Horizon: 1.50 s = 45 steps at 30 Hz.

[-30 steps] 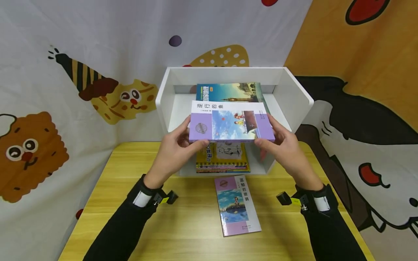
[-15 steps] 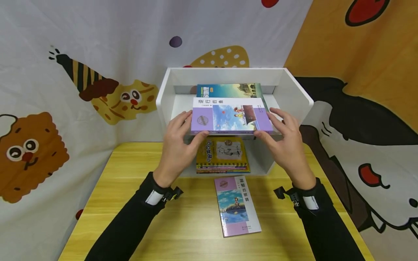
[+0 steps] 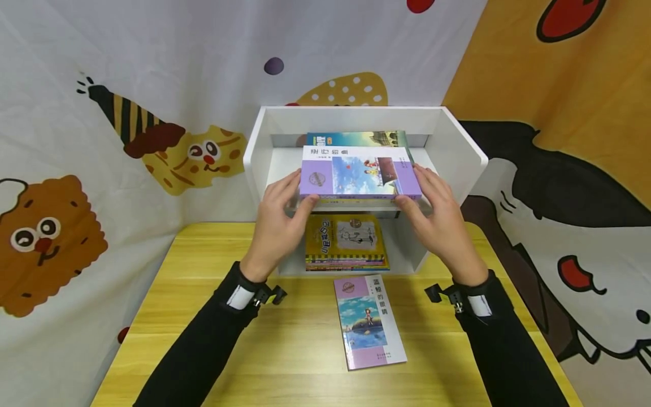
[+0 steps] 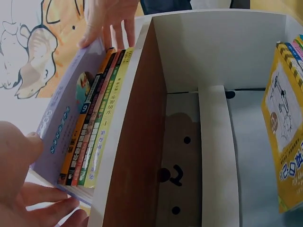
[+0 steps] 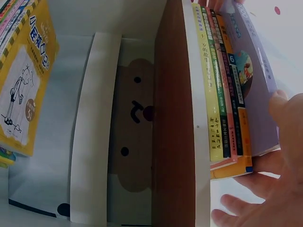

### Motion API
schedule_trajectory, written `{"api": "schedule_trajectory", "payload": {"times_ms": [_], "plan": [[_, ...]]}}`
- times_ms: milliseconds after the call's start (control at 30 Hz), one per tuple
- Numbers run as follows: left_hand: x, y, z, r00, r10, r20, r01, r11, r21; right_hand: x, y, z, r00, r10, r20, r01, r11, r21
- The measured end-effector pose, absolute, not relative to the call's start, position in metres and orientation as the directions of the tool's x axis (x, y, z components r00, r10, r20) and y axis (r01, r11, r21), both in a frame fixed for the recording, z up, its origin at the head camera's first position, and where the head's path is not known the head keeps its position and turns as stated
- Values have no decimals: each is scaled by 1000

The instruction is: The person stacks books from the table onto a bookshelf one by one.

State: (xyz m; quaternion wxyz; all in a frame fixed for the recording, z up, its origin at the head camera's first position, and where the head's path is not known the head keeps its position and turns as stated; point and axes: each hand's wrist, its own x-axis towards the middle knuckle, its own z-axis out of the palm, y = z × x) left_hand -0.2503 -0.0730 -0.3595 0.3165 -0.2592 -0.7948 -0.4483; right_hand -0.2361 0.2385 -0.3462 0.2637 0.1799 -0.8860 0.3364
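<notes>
A thick purple-and-white book with a sky picture on its cover lies over the upper shelf of the white bookcase. My left hand holds its left end and my right hand its right end, thumbs at the near edge. Under it is a stack of thinner books, spines toward me. In the left wrist view the purple book leans at a slight angle to that stack, its cover hidden. Behind it shows the top part of a teal book.
On the lower shelf lies a pile of yellow comic books. Another pink-and-white book lies on the yellow wooden table in front of the bookcase. A patterned cloth hangs behind.
Both hands have carried the purple book away from me and lowered it onto the upper-shelf stack, covering more of the teal book. The lower yellow pile shows more fully.
</notes>
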Motion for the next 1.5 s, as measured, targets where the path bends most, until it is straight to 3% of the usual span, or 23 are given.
{"api": "schedule_trajectory", "payload": {"times_ms": [233,567,1100,1500], "plan": [[-256,-64,-360,-663,37,748,677,457,577,-244,237,-348,-804,-107,585,-471,715,-517],[-262,-59,-362,-678,-2,735,632,509,584,-255,234,-352,-740,-62,670,-495,725,-480],[-271,-55,-360,-634,-95,768,611,547,572,-265,229,-347,-718,-10,696,-469,746,-473],[-271,-56,-361,-624,-74,778,587,613,529,-267,230,-347,-717,-14,697,-473,743,-473]]}}
